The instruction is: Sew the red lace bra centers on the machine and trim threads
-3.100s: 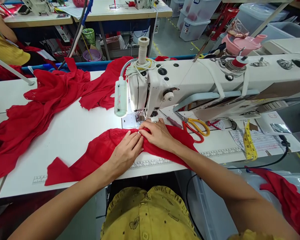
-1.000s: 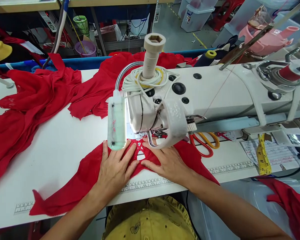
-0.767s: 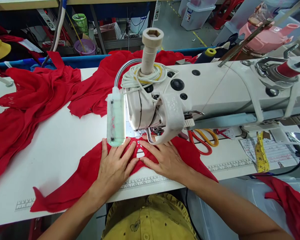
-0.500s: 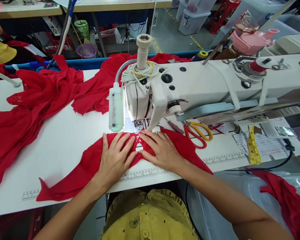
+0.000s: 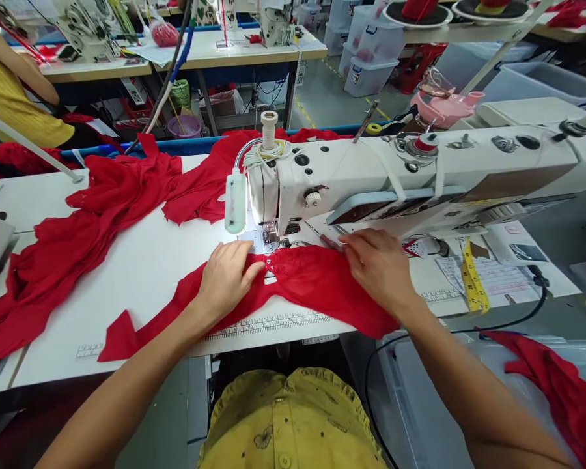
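Note:
A strip of red lace-edged fabric point(image 5: 317, 280) lies along the front of the sewing machine bed, with a small crisscross detail near the needle area. My left hand point(image 5: 229, 277) rests on its left part, fingers stretched out and thumb apart. Beyond the fabric's right part, my right hand point(image 5: 381, 267) is over the spot where the scissors lay; it covers them. Its fingers are bent, and their grip is hidden. A thin dark-handled tool point(image 5: 329, 242) lies just left of these fingers. The presser foot point(image 5: 269, 238) stands just behind the fabric.
The sewing machine point(image 5: 361, 163) spans the back, its lamp point(image 5: 236, 202) hanging at the left. More red garments point(image 5: 102, 208) are heaped on the left. A yellow tape measure point(image 5: 473, 280) and papers lie right. A clear plastic bin point(image 5: 420, 378) stands below; another person point(image 5: 19, 85) sits far left.
My right hand has left the fabric and moved right to the scissors, now hidden under it. My left hand stays on the fabric. The camera view has tilted up.

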`<move>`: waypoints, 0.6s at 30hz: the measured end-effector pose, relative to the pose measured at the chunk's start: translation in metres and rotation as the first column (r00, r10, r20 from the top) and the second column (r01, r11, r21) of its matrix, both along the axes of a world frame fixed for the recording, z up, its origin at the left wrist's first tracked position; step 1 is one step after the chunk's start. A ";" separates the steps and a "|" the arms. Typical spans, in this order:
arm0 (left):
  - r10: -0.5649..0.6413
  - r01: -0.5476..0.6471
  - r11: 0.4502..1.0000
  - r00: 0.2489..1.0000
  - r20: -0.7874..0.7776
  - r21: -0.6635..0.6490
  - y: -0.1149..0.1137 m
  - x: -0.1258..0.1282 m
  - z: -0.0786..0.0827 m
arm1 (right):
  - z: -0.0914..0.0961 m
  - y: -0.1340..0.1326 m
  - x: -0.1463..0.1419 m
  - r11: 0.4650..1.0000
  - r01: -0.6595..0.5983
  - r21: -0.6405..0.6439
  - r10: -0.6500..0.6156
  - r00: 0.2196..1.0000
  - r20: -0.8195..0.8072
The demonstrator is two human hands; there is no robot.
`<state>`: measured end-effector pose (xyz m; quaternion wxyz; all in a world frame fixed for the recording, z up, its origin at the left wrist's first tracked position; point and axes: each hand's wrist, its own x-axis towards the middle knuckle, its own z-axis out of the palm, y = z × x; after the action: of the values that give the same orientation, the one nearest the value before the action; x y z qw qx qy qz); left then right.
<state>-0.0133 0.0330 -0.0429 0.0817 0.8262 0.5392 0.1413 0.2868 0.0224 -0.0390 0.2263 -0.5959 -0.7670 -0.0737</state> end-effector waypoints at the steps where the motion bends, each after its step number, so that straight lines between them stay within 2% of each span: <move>1: 0.024 -0.024 1.000 0.999 -0.025 -0.008 0.005 0.003 -0.001 | -0.001 -0.001 0.008 0.999 0.033 -0.021 -0.033 0.999 0.020; 5: 0.054 -0.062 0.996 0.993 -0.106 -0.068 0.019 0.013 -0.005 | -0.011 -0.011 0.031 0.989 0.116 -0.087 -0.108 0.990 0.090; 9: 0.062 -0.045 0.960 0.997 0.055 -0.278 0.021 0.015 -0.003 | -0.017 -0.021 0.046 0.982 0.118 -0.150 -0.103 0.990 0.101; 11: 0.082 -0.039 0.939 0.990 0.113 -0.341 0.020 0.012 0.002 | -0.017 -0.023 0.050 0.976 0.129 -0.177 -0.112 0.988 0.103; 15: 0.115 -0.023 0.893 0.977 0.177 -0.450 0.018 0.008 0.009 | -0.012 -0.019 0.055 0.922 0.273 -0.275 -0.229 0.956 0.182; 18: 0.122 0.078 0.845 0.935 0.334 -0.528 0.014 0.007 0.009 | -0.011 -0.013 0.059 0.896 0.316 -0.311 -0.245 0.938 0.246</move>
<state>-0.0066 0.0470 -0.0340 0.4023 0.7250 0.5428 0.1336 0.3455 0.0093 -0.0499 0.0267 -0.7207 -0.6921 -0.0296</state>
